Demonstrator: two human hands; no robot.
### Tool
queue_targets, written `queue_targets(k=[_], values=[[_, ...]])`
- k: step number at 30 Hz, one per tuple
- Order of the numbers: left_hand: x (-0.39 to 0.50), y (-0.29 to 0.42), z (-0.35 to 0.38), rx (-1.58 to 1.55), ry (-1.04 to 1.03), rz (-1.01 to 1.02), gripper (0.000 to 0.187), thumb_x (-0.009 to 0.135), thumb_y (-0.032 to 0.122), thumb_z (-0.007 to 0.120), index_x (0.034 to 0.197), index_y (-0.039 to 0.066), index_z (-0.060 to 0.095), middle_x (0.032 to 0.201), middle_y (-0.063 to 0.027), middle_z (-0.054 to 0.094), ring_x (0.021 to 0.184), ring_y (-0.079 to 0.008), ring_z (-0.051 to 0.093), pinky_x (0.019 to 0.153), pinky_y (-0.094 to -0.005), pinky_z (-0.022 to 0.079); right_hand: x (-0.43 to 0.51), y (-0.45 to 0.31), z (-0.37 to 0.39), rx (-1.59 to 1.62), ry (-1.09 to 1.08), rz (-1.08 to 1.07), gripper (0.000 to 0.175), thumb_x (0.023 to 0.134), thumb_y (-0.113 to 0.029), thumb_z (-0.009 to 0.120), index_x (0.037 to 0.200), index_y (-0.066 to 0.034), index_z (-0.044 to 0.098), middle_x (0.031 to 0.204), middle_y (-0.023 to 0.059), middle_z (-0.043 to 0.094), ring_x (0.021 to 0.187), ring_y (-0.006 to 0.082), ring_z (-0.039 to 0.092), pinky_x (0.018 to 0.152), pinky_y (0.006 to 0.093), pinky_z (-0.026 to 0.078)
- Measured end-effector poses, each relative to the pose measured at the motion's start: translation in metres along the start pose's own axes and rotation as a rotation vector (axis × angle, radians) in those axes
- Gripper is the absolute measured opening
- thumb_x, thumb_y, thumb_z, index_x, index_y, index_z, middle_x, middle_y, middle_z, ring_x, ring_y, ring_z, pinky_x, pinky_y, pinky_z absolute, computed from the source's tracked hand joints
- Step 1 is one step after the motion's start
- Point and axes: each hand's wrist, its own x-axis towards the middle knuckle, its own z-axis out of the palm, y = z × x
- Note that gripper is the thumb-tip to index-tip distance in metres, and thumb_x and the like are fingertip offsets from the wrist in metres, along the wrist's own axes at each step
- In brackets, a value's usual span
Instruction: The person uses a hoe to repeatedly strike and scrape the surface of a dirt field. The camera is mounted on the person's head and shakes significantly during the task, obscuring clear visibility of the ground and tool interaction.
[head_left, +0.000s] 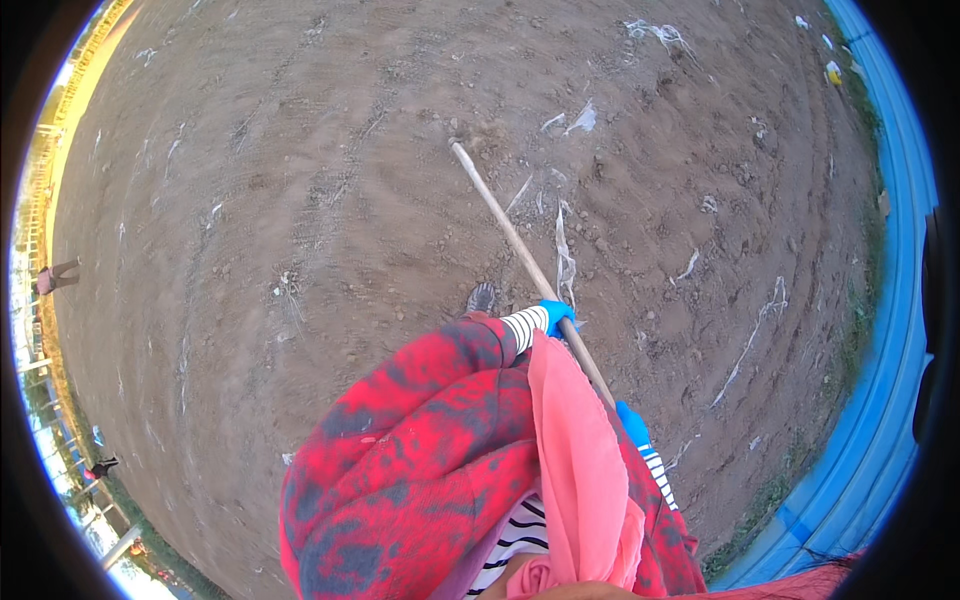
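Note:
A long wooden tool handle (511, 229) slants across the view over brown soil. Its far end reaches a patch of disturbed earth, and the tool's head cannot be made out there. In a blue glove, my left hand (557, 316) is closed around the handle's middle part. Lower down and to the right, my right hand (634, 424), also gloved in blue, holds the handle near its rear end; the sleeve and body hide part of its grip. Just left of the handle lies a strip-free bit of ground with my dark shoe (481, 298).
Thin pale plastic film strips (565, 251) and scraps lie scattered over the bare soil (375, 225). A blue corrugated metal barrier (892, 300) curves along the right. Far to the left, a person (56, 276) bends over, and another person (101, 468) is lower down.

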Motion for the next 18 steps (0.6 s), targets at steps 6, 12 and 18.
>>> queue_targets(k=[6,12,18], values=[[0.094,-0.032,-0.061,0.291,0.209,0.009,0.015,0.068,0.013,0.048,0.077,0.002,0.051,0.073,-0.0153,0.055,0.063,-0.0250,0.055,0.056,-0.0382,0.046,-0.068,-0.076,-0.029,-0.321,0.020,0.068,0.031,0.069,-0.032,0.054,0.078,-0.0044,0.045,0.069,0.0213,0.054,0.066,0.0366,0.054,0.053,0.0432,0.041],[0.011,0.005,-0.023,0.361,0.539,0.245,0.021,0.058,0.015,0.062,0.071,0.000,0.056,0.064,-0.0144,0.057,0.049,-0.0223,0.055,0.042,-0.0326,0.046,-0.044,-0.032,0.016,0.105,0.012,-0.027,0.030,0.070,-0.029,0.053,0.089,-0.0063,0.048,0.075,0.0216,0.054,0.072,0.0369,0.053,0.057,0.0410,0.041],[-0.056,0.101,-0.018,0.029,0.446,0.797,0.028,0.063,-0.001,0.056,0.085,-0.001,0.039,0.062,-0.0120,0.050,0.048,-0.0218,0.052,0.041,-0.0319,0.044,0.060,-0.057,0.035,0.216,-0.027,-0.177,0.033,0.068,-0.030,0.056,0.089,-0.0059,0.049,0.077,0.0204,0.055,0.073,0.0339,0.054,0.058,0.0382,0.042]])
